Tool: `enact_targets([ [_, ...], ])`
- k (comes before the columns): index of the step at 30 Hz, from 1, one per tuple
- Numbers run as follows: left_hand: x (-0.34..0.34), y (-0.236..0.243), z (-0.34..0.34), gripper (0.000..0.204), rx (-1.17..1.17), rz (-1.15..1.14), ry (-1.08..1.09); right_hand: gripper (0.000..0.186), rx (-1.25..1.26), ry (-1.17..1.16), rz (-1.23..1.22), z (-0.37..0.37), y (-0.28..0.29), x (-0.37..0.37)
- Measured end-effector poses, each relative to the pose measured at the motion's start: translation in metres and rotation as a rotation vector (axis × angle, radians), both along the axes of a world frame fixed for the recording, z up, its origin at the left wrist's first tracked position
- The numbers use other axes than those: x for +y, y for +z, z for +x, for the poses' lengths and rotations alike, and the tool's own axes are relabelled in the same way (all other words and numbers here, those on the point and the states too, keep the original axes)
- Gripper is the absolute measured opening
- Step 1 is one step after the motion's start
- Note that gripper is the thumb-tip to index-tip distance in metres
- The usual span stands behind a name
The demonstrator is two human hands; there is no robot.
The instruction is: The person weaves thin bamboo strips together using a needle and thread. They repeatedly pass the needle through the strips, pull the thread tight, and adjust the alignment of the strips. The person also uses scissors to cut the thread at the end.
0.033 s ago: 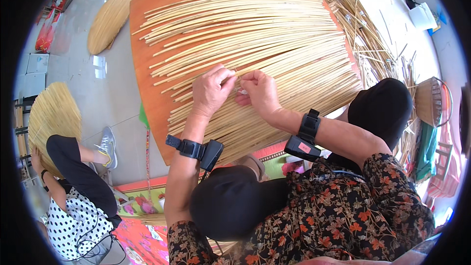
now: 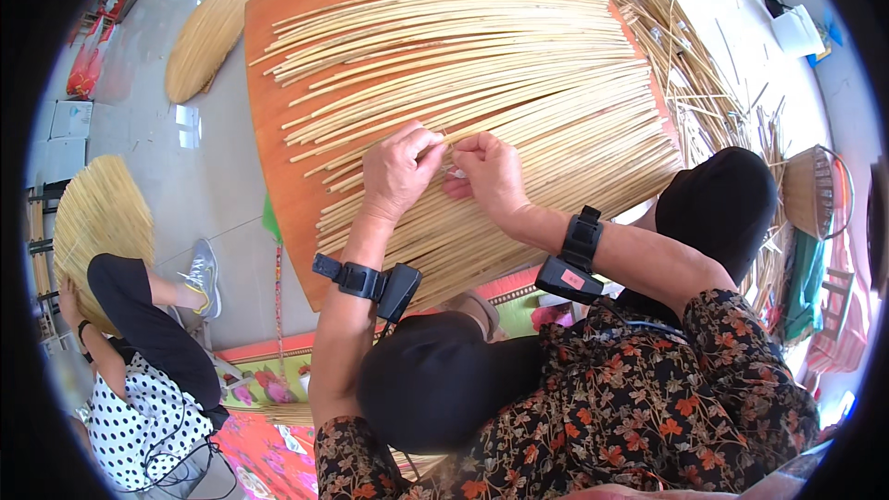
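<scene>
Both my left hand [image 2: 400,171] and right hand [image 2: 491,176] are pinched closed over the dry stalks [image 2: 593,143], seemingly for precision, anything gripped too fine to identify.

Bare orange board [image 2: 283,167] leaves passage left of the stalks [image 2: 444,51]. The right knee [image 2: 722,208] (black-clad) blocks near right.

The black blouse [image 2: 630,426] was printed with orange-red and beige leaves [image 2: 687,406]; the trousers [image 2: 718,208] were plain black. Behind the bare left hand [image 2: 398,174] and bare right hand [image 2: 493,178], black straps [image 2: 361,281] carried angular black boxes [image 2: 400,293], the one on the right bearing a pinkish label [image 2: 573,278].
</scene>
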State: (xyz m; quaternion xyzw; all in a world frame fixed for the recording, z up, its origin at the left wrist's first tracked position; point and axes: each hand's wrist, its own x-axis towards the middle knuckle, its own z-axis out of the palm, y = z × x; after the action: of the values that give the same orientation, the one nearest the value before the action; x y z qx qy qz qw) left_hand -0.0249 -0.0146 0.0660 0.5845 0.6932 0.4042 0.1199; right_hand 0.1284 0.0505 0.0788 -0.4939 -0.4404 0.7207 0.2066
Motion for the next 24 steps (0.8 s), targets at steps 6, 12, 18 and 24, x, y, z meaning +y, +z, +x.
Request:
enact_targets([
  [6, -0.003, 0.007, 0.001, 0.007, 0.015, -0.003, -0.01, 0.013, 0.0, -0.05, 0.02, -0.007, 0.007, 0.0],
  [12, -0.002, 0.009, 0.002, 0.008, 0.032, -0.024, -0.025, 0.012, 0.023, -0.086, 0.053, -0.008, -0.004, 0.002],
  [18, -0.006, 0.001, -0.003, 0.012, 0.079, 0.0, -0.01, 0.025, -0.26, 0.322, 0.44, -0.004, 0.024, 0.03],
  [24, -0.007, -0.001, 0.0, 0.012, 0.07, 0.022, -0.02, 0.021, -0.525, 0.668, 1.082, -0.012, 0.026, 0.068],
])
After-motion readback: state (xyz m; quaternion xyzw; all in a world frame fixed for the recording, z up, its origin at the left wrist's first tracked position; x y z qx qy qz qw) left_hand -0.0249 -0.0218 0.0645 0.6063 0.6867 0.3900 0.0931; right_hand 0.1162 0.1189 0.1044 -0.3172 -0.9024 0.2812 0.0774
